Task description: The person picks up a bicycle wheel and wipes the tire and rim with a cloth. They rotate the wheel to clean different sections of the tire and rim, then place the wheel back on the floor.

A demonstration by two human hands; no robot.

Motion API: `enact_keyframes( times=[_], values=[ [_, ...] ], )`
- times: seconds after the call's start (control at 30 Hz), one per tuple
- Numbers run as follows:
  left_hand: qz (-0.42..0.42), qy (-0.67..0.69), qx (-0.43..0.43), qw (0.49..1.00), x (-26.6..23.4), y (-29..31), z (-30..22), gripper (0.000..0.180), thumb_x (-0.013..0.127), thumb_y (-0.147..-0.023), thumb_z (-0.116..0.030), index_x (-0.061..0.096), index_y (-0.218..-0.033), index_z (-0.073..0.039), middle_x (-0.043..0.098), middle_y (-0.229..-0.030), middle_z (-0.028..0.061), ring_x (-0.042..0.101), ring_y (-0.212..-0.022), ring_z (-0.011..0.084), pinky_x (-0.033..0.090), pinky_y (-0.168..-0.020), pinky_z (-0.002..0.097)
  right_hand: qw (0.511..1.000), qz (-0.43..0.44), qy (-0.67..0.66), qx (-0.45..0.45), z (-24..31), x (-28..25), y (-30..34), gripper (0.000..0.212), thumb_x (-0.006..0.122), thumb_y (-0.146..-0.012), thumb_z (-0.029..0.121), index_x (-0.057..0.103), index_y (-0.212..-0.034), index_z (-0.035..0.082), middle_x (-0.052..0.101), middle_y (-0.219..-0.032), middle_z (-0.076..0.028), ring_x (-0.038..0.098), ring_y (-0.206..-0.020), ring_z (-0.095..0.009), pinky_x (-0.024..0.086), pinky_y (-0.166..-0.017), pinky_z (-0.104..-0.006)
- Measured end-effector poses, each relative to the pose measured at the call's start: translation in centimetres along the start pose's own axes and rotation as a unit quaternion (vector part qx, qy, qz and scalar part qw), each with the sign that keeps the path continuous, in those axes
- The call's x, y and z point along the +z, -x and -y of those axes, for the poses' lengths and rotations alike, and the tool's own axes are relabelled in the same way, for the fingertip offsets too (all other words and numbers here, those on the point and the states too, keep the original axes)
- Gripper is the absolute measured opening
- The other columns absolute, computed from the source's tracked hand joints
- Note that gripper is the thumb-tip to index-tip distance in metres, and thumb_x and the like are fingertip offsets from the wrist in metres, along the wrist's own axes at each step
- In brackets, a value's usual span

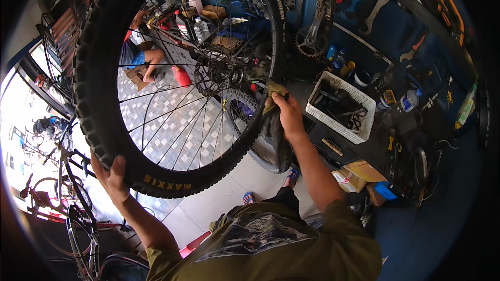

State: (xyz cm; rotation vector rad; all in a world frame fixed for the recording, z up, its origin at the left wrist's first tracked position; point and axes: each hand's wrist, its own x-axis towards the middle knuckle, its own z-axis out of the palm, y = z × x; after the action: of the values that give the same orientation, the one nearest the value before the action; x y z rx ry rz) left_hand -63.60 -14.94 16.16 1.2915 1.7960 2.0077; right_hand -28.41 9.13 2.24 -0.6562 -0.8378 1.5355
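Note:
A bicycle wheel (92,93) with a black knobby tyre and dark spokes is held up in front of me, filling the upper left of the head view. My left hand (112,177) grips the tyre at its lower left, thumb over the sidewall and the other fingers mostly hidden behind. On the opposite side, my right hand (286,112) is closed on a dirty olive-grey rag (273,130), pressed at the wheel's right edge. Part of the rag hangs below my hand. The hub (236,77) shows in the middle of the wheel.
A white plastic basket (315,112) of tools and parts stands on the dark workbench (323,130) at right. Wrenches hang on the blue wall (359,0). Another wheel (268,164) is behind the held one. A bicycle frame (70,198) stands at left; a person's leg (152,62) shows through the spokes.

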Motion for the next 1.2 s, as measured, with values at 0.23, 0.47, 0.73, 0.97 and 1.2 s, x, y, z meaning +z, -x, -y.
enact_keyframes(
  times=[0.23, 0.47, 0.73, 0.97, 1.2],
  values=[
    [0.016, 0.006, -0.009, 1.0, 0.2, 0.4, -0.7, 0.087, 0.082, -0.077, -0.042, 0.051, -0.146, 0.001, 0.065, -0.122, 0.0119, 0.061, -0.107, 0.0232, 0.047, -0.097, 0.037, 0.939, 0.046, -0.292, 0.176, -0.5, 6.4, -0.3, 0.023, 0.064, -0.102, 0.024, 0.066, -0.115, 0.005, 0.074, -0.095, -0.007, 0.071, -0.075, -0.023, 0.061, -0.068, -0.0389],
    [-0.021, 0.001, 0.033, 0.999, 0.2, 1.2, 0.1, 0.081, 0.077, -0.084, -0.029, 0.046, -0.151, 0.001, 0.066, -0.122, 0.0138, 0.065, -0.104, 0.0227, 0.053, -0.092, 0.0359, 0.932, 0.006, -0.322, 0.168, -1.6, 8.5, -1.4, 0.022, 0.063, -0.103, 0.024, 0.068, -0.116, 0.006, 0.076, -0.097, -0.006, 0.071, -0.074, -0.022, 0.06, -0.064, -0.0373],
    [-0.013, 0.015, 0.014, 1.0, -0.6, 1.0, 0.6, 0.083, 0.079, -0.082, -0.033, 0.045, -0.15, 0.001, 0.064, -0.123, 0.0133, 0.063, -0.104, 0.0234, 0.051, -0.093, 0.0366, 0.91, 0.065, -0.338, 0.233, -1.2, 8.9, -1.5, 0.012, 0.06, -0.104, 0.025, 0.06, -0.106, 0.014, 0.062, -0.081, 0.002, 0.062, -0.069, -0.016, 0.053, -0.057, -0.0332],
    [-0.049, 0.037, -0.006, 0.998, -1.0, 0.3, 1.2, 0.081, 0.079, -0.081, -0.03, 0.046, -0.149, 0.001, 0.065, -0.124, 0.0142, 0.064, -0.107, 0.0256, 0.051, -0.094, 0.0385, 0.938, 0.198, -0.146, 0.246, -1.0, 5.4, -4.2, 0.006, 0.056, -0.101, 0.013, 0.058, -0.106, 0.016, 0.043, -0.073, 0.005, 0.043, -0.063, -0.008, 0.041, -0.058, -0.0294],
    [-0.002, 0.035, -0.02, 0.999, -2.5, -3.5, 2.2, 0.059, 0.069, -0.092, -0.031, 0.055, -0.139, 0.002, 0.068, -0.114, 0.0133, 0.067, -0.098, 0.0237, 0.055, -0.088, 0.0379, 0.839, 0.246, 0.425, -0.236, -1.4, 3.9, -7.8, 0.051, 0.059, -0.095, 0.008, 0.064, -0.145, 0.02, 0.065, -0.084, -0.006, 0.063, -0.069, -0.022, 0.053, -0.067, -0.0374]
  ],
)
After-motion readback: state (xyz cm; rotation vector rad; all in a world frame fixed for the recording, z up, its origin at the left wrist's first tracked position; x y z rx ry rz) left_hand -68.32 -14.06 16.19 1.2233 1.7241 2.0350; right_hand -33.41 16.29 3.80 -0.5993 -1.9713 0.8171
